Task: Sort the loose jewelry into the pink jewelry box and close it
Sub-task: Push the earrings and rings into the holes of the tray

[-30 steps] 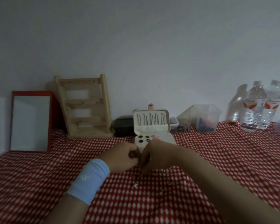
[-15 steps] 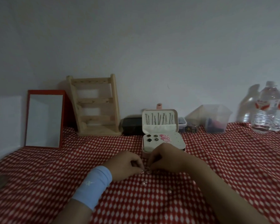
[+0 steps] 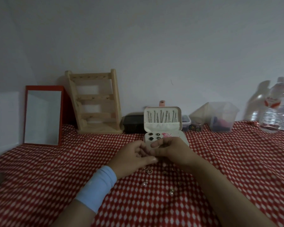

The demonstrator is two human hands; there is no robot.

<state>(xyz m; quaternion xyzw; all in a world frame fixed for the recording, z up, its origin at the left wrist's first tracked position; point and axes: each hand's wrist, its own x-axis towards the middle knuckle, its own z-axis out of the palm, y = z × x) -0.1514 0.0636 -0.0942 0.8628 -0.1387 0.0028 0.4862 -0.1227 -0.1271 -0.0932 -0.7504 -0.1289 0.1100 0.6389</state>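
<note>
Hands meet fingertip to fingertip: left hand [image 3: 131, 158] in a pale blue wristband [image 3: 97, 187], right hand [image 3: 170, 149], both with fingers curled. Cannot tell whether either pinches anything. Just beyond them stands the open pink jewelry box [image 3: 162, 126], lid upright. Loose pearl and gold jewelry [image 3: 144, 183] lies near the wrists on the red-and-white checked cloth [image 3: 56, 177]. Clear plastic water bottle [image 3: 275, 108] far right, red label, writing unreadable.

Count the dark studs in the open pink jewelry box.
4 dark studs on the left of the jewelry box pad: back left, back right, front left, front right. The right hand covers its front, so more may be hidden.
</note>
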